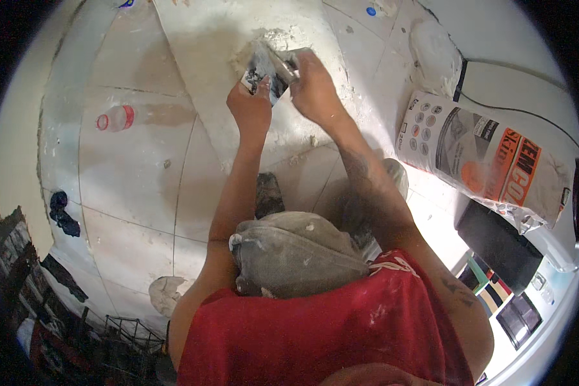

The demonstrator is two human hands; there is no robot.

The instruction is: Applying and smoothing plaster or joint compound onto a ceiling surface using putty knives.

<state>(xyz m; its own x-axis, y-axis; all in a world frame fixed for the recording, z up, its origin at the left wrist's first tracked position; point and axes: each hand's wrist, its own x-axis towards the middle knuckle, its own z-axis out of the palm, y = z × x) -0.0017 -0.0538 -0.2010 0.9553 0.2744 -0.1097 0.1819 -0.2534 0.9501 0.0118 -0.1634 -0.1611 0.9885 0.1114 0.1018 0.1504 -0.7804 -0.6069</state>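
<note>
My left hand (252, 103) is closed on a flat plate (258, 69) smeared with grey paste and dark blotches, thumb on top. It could be a wide putty knife, but its handle is hidden. Closed as well, my right hand (313, 89) grips a scraper (281, 66), whose narrow blade edge meets the plate. Both tools are above a pale board (238, 128) on the floor. Whitish paste (289, 37) is smeared and crumbled on the board just beyond my hands.
A clear bottle with red bands (117, 118) lies on the tiles at left. On the right lies a large printed powder sack (482, 154), near a black cable (521, 108). Dark crumpled scraps (64, 213) lie at far left, above a wire rack (135, 331).
</note>
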